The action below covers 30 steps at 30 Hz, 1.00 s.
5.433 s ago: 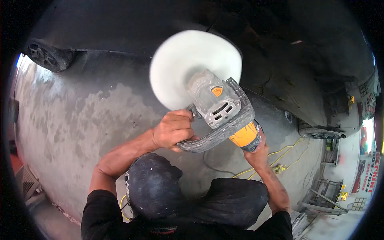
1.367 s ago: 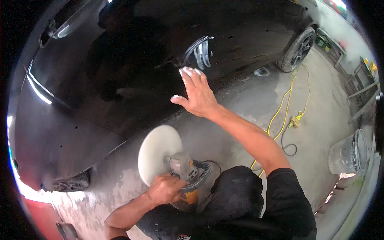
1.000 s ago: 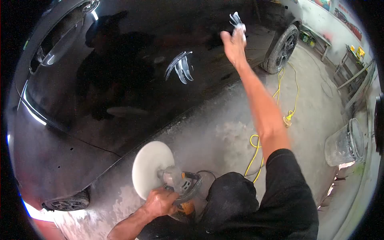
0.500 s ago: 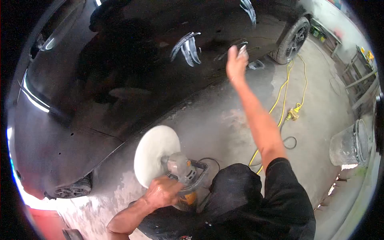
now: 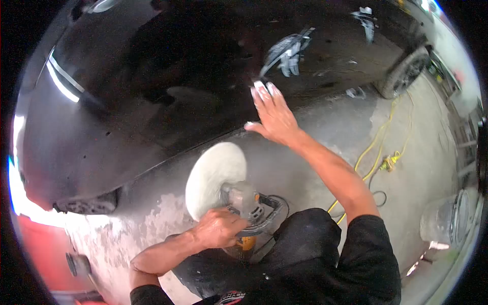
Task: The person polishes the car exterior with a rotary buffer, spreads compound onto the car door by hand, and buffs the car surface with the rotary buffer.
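Note:
My left hand (image 5: 219,227) grips the handle of a grey and orange polisher (image 5: 249,213) held low by my knee; its round white pad (image 5: 215,173) faces the car. My right hand (image 5: 273,112) is stretched out flat, fingers apart and tipped with white compound, touching the lower side of the black car body (image 5: 152,76). White smears of compound (image 5: 288,51) mark the panel above that hand, with another smear (image 5: 366,18) farther right.
The car's rear wheel (image 5: 404,76) is at upper right and another wheel (image 5: 86,206) at lower left. A yellow cord (image 5: 378,152) snakes over the dusty concrete floor. A pale bucket (image 5: 447,218) stands at the right edge.
My right hand has come back down and left along the panel from the far smear to a spot lower on the door. The polisher stays in my left hand.

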Available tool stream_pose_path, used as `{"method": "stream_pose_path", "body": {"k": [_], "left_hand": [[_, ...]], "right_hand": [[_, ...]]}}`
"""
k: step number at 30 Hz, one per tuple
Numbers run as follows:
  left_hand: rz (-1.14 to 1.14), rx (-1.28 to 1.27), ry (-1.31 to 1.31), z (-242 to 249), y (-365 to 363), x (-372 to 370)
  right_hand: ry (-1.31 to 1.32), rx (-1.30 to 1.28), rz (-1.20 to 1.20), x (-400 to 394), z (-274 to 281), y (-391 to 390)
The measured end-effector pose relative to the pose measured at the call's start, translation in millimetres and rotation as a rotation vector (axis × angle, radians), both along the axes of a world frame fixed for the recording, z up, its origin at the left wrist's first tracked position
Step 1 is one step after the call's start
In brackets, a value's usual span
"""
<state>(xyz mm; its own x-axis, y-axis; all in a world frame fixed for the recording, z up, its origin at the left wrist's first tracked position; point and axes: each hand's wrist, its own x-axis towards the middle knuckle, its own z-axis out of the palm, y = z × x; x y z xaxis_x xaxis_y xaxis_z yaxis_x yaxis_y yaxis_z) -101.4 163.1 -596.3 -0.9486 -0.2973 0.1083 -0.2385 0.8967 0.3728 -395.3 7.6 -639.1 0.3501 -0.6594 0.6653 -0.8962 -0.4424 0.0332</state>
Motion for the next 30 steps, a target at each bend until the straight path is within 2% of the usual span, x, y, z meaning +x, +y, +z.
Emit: {"method": "stream_pose_path", "body": {"k": [1,3,4,5,7,9,10,11,13,15,16,17,19,21,22,23,24,25,27,29,30], "left_hand": [[0.016,0.003,0.011,1,3,1],[0.01,0.042,-0.004,2,5,1],[0.024,0.054,-0.004,2,5,1],[0.025,0.063,-0.007,2,5,1],[0.027,0.085,0.011,3,4,4],[0.019,0.067,0.057,0,5,1],[0.011,0.061,0.021,1,3,2],[0.007,0.048,-0.012,3,2,5],[0.014,0.063,-0.019,3,5,7],[0.025,0.087,0.032,7,4,4],[0.037,0.067,0.015,11,4,5],[0.036,0.051,0.003,13,4,4],[0.021,0.045,-0.021,14,4,1],[0.017,0.036,-0.039,15,4,-1],[0.007,0.052,-0.017,15,3,-2],[-0.002,0.048,-0.014,15,1,-3],[0.0,0.05,-0.009,14,1,-3],[0.005,0.055,-0.008,13,2,-3],[0.008,0.057,-0.007,11,2,-3],[-0.001,0.056,-0.023,13,3,-4],[-0.003,0.051,-0.027,13,3,-5]], "right_hand": [[-0.054,0.13,-0.038,-1,-10,3],[-0.11,-0.065,-0.199,-12,-31,-2],[-0.147,-0.126,-0.109,-3,-27,-6],[-0.192,-0.189,-0.032,9,-9,-7],[-0.11,-0.258,0.071,53,43,-10],[0.069,-0.321,-0.093,75,53,-43],[0.162,-0.271,-0.113,76,49,-51],[0.166,-0.271,-0.003,72,35,-55],[0.305,-0.194,0.023,47,9,-44],[0.36,0.018,-0.045,7,-11,-30],[0.306,0.072,-0.139,-16,-14,-22],[0.156,-0.009,-0.254,-37,-15,-18],[-0.576,-0.251,-0.367,-74,-15,-29],[-0.71,0.255,-0.463,-76,-10,-31],[-0.363,0.012,-0.44,-68,-68,-47],[-0.263,0.113,-0.415,-54,-82,-33],[-0.287,0.297,-0.332,-43,-96,-18],[-0.257,0.45,-0.314,-36,-89,-2],[-0.546,0.342,-0.274,-50,-105,-11],[-1.004,0.208,-0.413,-85,-101,-43],[-1.301,0.256,-0.556,-101,-81,-50]]}}
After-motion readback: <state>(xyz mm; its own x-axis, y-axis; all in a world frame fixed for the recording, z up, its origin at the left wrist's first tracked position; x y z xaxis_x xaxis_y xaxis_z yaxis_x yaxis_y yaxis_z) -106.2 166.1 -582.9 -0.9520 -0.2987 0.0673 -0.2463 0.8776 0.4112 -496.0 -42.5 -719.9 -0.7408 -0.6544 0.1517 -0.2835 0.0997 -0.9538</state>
